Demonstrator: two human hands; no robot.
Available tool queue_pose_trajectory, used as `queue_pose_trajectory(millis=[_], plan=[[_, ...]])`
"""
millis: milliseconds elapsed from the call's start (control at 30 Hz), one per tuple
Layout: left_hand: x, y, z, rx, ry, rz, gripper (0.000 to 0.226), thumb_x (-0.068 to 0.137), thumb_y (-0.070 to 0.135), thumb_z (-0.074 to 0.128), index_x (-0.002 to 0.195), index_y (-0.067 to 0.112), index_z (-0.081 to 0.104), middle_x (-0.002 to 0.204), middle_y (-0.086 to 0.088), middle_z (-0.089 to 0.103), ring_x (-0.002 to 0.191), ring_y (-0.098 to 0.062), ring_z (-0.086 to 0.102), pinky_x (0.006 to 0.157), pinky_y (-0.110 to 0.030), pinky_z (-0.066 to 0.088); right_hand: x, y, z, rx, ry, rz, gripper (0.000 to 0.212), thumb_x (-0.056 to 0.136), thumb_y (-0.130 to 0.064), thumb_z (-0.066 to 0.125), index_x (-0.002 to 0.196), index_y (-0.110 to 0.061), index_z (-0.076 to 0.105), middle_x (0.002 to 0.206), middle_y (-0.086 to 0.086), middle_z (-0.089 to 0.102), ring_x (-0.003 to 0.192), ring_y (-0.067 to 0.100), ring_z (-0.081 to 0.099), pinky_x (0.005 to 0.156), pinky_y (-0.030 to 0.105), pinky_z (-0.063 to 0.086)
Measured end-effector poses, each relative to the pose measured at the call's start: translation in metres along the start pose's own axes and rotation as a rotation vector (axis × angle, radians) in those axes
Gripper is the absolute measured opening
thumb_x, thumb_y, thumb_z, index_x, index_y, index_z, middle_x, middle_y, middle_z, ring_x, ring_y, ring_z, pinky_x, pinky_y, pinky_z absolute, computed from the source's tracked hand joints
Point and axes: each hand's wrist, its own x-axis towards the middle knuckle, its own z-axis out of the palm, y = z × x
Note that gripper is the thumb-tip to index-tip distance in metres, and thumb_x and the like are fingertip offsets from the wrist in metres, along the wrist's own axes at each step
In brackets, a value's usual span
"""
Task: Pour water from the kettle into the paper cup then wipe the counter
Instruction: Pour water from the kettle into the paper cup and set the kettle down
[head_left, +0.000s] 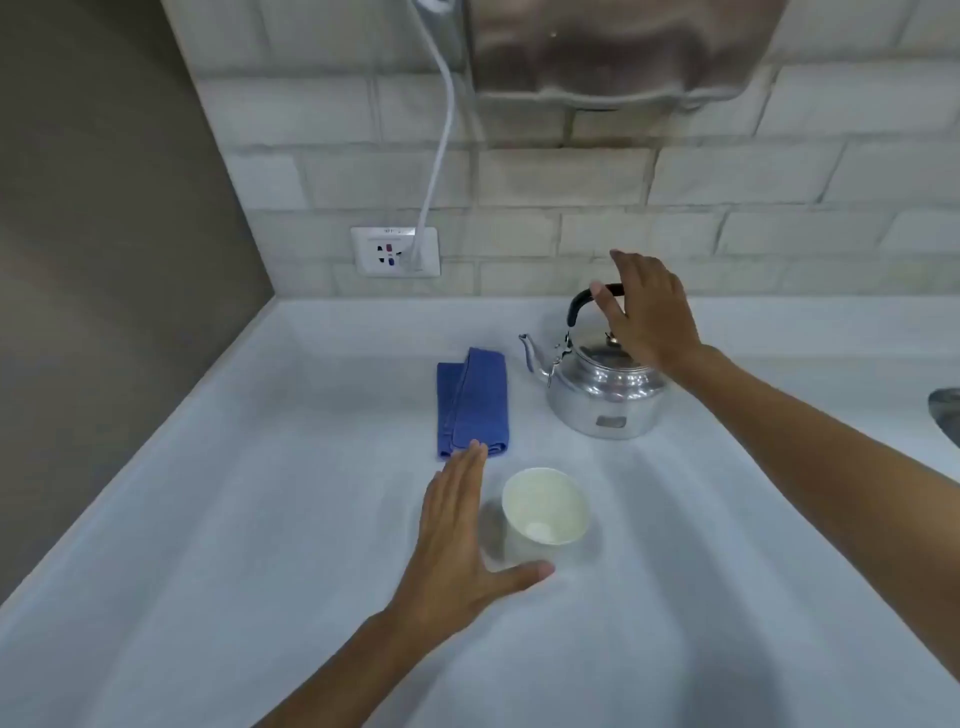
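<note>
A shiny metal kettle with a black handle stands on the white counter, its spout pointing left. My right hand hovers at the handle's top, fingers spread, not closed on it. An empty white paper cup stands upright nearer to me. My left hand is flat and open just left of the cup, thumb stretched out in front of its base. A folded blue cloth lies left of the kettle, beyond my left fingertips.
A wall socket with a white cable plugged in sits on the brick backsplash. A steel appliance hangs above. A grey wall bounds the left side. A sink edge shows at far right.
</note>
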Motion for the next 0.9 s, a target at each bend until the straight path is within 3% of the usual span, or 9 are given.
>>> queue_pose_trajectory(millis=[100,167,200,300,400,500,733,900], plan=[[0.005,0.005,0.007,-0.158,-0.100,-0.133,0.107,0.058,0.063,0.072,0.131,0.054,-0.005,0.139,0.040,-0.005,0.132,0.016,-0.004,0.111,-0.020,0.007,0.014,0.003,0.002,0.025,-0.002,0.008,0.052,0.097,-0.044,0.029,0.104,-0.002,0.059,0.104,0.023,0.064,0.102,0.041,0.054,0.087,0.047,0.039],[0.009,0.006,0.013,-0.261,-0.117,-0.190,0.108,0.056,0.056,0.078,0.134,0.051,0.004,0.144,0.030,0.012,0.135,0.007,0.012,0.111,-0.022,0.017,0.023,0.003,-0.002,0.044,-0.049,0.080,0.067,0.095,-0.051,0.024,0.072,0.001,0.059,0.076,0.019,0.064,0.079,0.039,0.058,0.072,0.041,0.044],[0.011,0.006,0.017,-0.307,-0.119,-0.207,0.107,0.056,0.053,0.081,0.135,0.048,0.010,0.144,0.026,0.019,0.134,0.005,0.019,0.111,-0.023,0.020,0.027,0.004,0.000,0.054,-0.070,0.119,0.074,0.094,-0.055,0.021,0.067,0.003,0.060,0.070,0.017,0.064,0.072,0.037,0.059,0.068,0.039,0.044],[0.017,0.008,0.023,-0.387,-0.115,-0.226,0.099,0.056,0.043,0.086,0.134,0.040,0.025,0.137,0.020,0.037,0.126,0.003,0.034,0.105,-0.018,0.030,0.036,0.007,-0.001,0.045,-0.073,0.175,0.082,0.090,-0.062,0.021,0.061,0.001,0.064,0.067,0.018,0.064,0.067,0.035,0.058,0.067,0.037,0.045],[0.019,0.011,0.029,-0.411,-0.096,-0.265,0.089,0.058,0.035,0.086,0.127,0.038,0.031,0.128,0.019,0.046,0.119,0.003,0.043,0.097,-0.013,0.036,0.037,0.005,-0.004,0.015,-0.105,0.172,0.073,0.091,-0.059,0.029,0.047,-0.003,0.048,0.051,0.011,0.049,0.059,0.031,0.052,0.060,0.032,0.038],[0.019,0.011,0.035,-0.403,-0.101,-0.281,0.084,0.059,0.037,0.085,0.125,0.036,0.033,0.123,0.017,0.050,0.116,-0.002,0.047,0.095,-0.018,0.039,0.035,0.002,-0.009,0.001,-0.125,0.180,0.065,0.090,-0.054,0.037,0.043,-0.009,0.037,0.045,0.006,0.041,0.055,0.029,0.049,0.058,0.030,0.036],[0.020,0.010,0.035,-0.351,-0.050,-0.264,0.075,0.063,0.036,0.083,0.114,0.048,0.029,0.118,0.020,0.050,0.111,-0.001,0.048,0.085,-0.006,0.039,0.024,-0.005,-0.024,0.016,-0.122,0.220,0.055,0.083,-0.045,0.047,0.042,-0.012,0.029,0.041,0.003,0.032,0.044,0.023,0.034,0.048,0.028,0.027],[0.019,0.008,0.036,-0.341,-0.034,-0.238,0.080,0.063,0.040,0.082,0.122,0.040,0.029,0.124,0.012,0.051,0.113,-0.007,0.048,0.094,-0.021,0.042,0.012,-0.009,-0.051,0.010,-0.094,0.162,0.054,0.081,-0.045,0.049,0.042,-0.013,0.029,0.039,0.002,0.030,0.043,0.023,0.035,0.047,0.028,0.026]])
